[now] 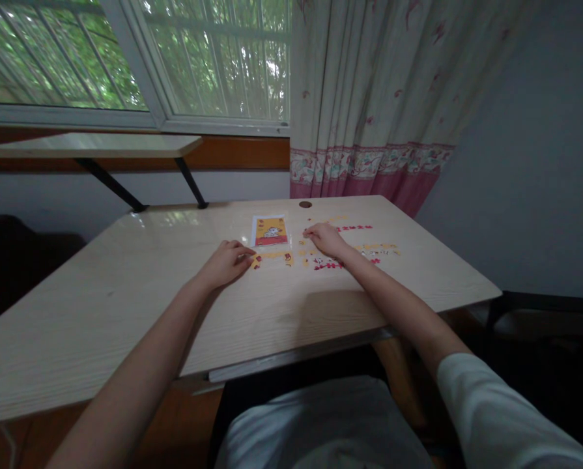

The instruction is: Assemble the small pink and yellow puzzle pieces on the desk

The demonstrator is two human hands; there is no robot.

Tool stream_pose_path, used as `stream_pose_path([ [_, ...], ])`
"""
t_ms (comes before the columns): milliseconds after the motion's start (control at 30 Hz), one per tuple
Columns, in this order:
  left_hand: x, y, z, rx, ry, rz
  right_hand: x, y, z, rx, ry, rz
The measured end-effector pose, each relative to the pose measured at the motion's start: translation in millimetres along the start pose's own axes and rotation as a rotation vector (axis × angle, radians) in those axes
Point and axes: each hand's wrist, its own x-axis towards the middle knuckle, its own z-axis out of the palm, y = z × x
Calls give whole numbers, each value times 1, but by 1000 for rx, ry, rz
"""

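Note:
Assembled jigsaw puzzle pieces (pixel 274 258), yellow with small brown-red figures, form a strip on the table. My left hand (pixel 228 263) rests at the left end of this strip, its fingers loosely bent and the tips touching the edge. Just above the strip lies a picture card (pixel 271 231) showing a white cartoon animal on yellow and red. To its right, my right hand (pixel 326 238) has its fingertips pinched together low over the table, on what looks like a small puzzle piece, mostly hidden. Loose red puzzle pieces (pixel 329 266) and yellow puzzle pieces (pixel 386 249) lie in rows around that hand.
The pale wooden table (pixel 125 312) carries a raised shelf (pixel 96 144) on black legs at the back left. A round brown cable hole (pixel 305 204) sits near the rear edge. Behind are a barred window and a patterned curtain (pixel 369 130); a dark chair (pixel 545 306) stands right.

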Motion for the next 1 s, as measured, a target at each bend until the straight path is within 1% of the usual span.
stream_pose_path([
  [133, 0, 1, -2, -4, 7, -4, -4, 32, -27, -33, 63, 132],
  [300, -1, 3, -2, -6, 13, -5, -19, 86, -55, -150, 76, 377],
  [400, -1, 2, -1, -4, 23, 0, -31, 113, -62, -175, 88, 521],
  [533, -1, 2, -1, 13, 16, 11, -47, 147, -65, -176, 139, 711],
  [633, -1, 2, -2, 15, 13, 13, -57, 169, -66, -162, 127, 874],
  [700, 0, 2, -2, 13, 10, 8, -61, 179, -66, -162, 117, 946],
  [800, 0, 2, -2, 1, 16, -2, -63, 187, -66, -170, 120, 990],
  [1000, 0, 1, -1, 9, 14, 4, -57, 181, -60, -166, 134, 985],
])
